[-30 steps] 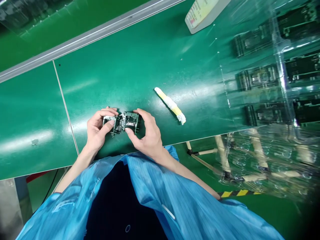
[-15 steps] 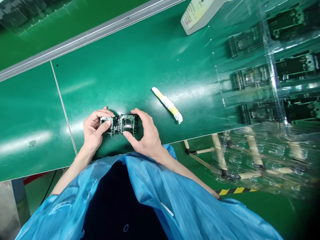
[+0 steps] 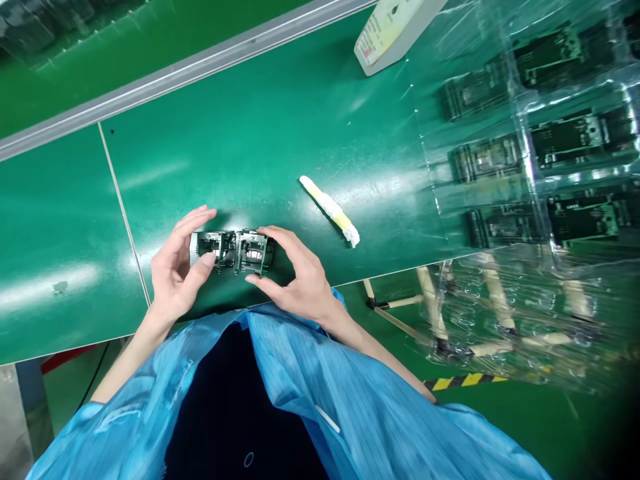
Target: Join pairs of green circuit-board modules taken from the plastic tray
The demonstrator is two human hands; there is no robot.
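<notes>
Two small dark electronic modules (image 3: 254, 252) with green circuit-board edges sit end to end near the table's front edge; whether they are joined, I cannot tell. My right hand (image 3: 300, 273) is around the right module, index fingertip at its far edge and thumb at its near edge. At the left module (image 3: 216, 248), my left hand (image 3: 175, 267) has its fingers spread and raised past the far side, while its thumb overlaps the near part of the module. A light grey piece shows at that module's left end, partly hidden by the hand.
A white and yellow stick-like item (image 3: 330, 210) lies to the right on the green table (image 3: 240, 147). Behind it stands a white labelled box (image 3: 393, 37). Clear plastic trays (image 3: 523, 133) with dark modules extend along the right. A metal rail (image 3: 200, 63) edges the back.
My left hand has spread its fingers and drawn back left, baring more of the left module. My right thumb has lowered slightly, and the right module looks slightly turned. The view has shifted a little.
</notes>
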